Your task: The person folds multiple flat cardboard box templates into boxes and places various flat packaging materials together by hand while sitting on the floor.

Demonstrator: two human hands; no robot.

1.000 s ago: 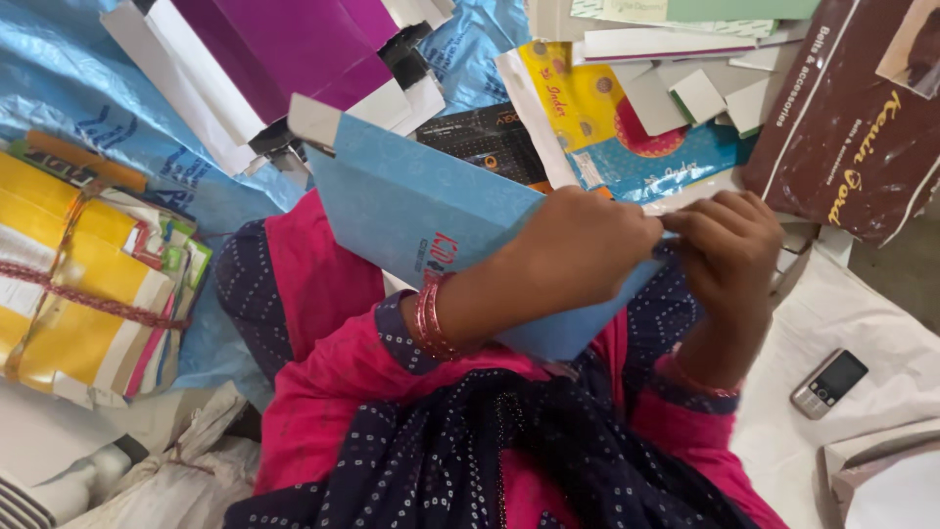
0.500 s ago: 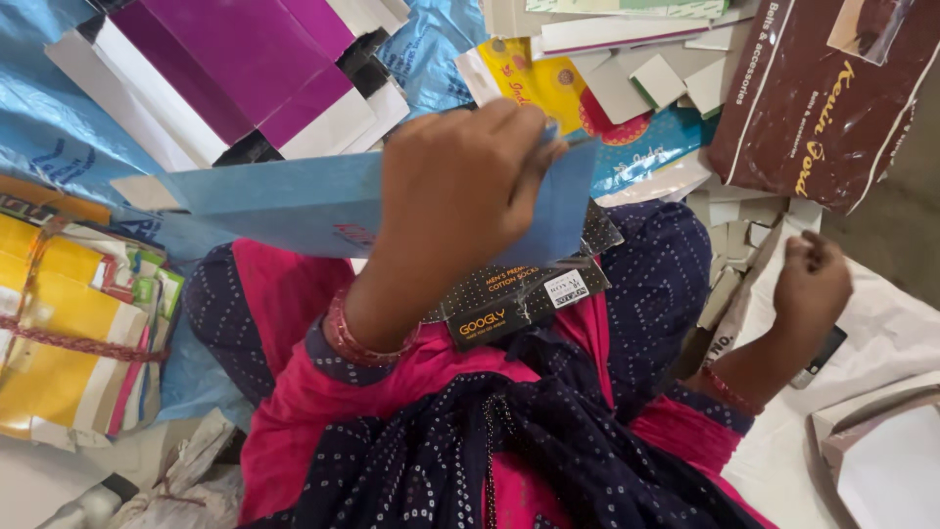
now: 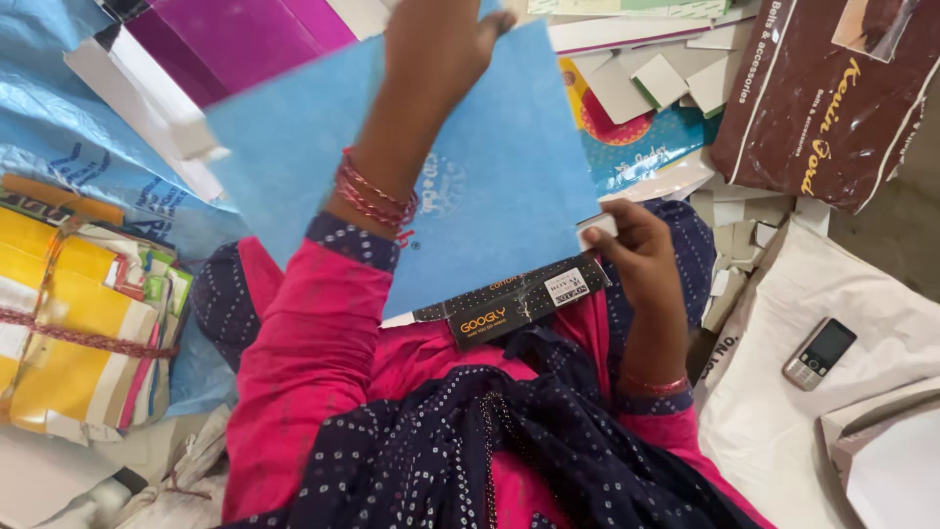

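A large light-blue card sheet (image 3: pixel 499 186) is held flat above my lap. My left hand (image 3: pixel 431 49) grips its far top edge, arm stretched over the sheet. My right hand (image 3: pixel 632 245) is at the sheet's right edge, pinching a small white card piece (image 3: pixel 597 227) against it. Under the sheet's near edge, a long black box (image 3: pixel 519 304) with labels lies across my pink-clad lap.
Purple and white flat boxes (image 3: pixel 196 59) lie at the top left on a blue plastic sack (image 3: pixel 59 147). A tied yellow bundle (image 3: pixel 69 333) is at the left. A brown bag (image 3: pixel 832 98), white card scraps (image 3: pixel 646 83) and a phone (image 3: pixel 819 353) on a white sack are at the right.
My left hand lifted the blue sheet from my lap and now holds it spread flat. My right hand left the sheet, reached right, then came back to its edge with a white piece.
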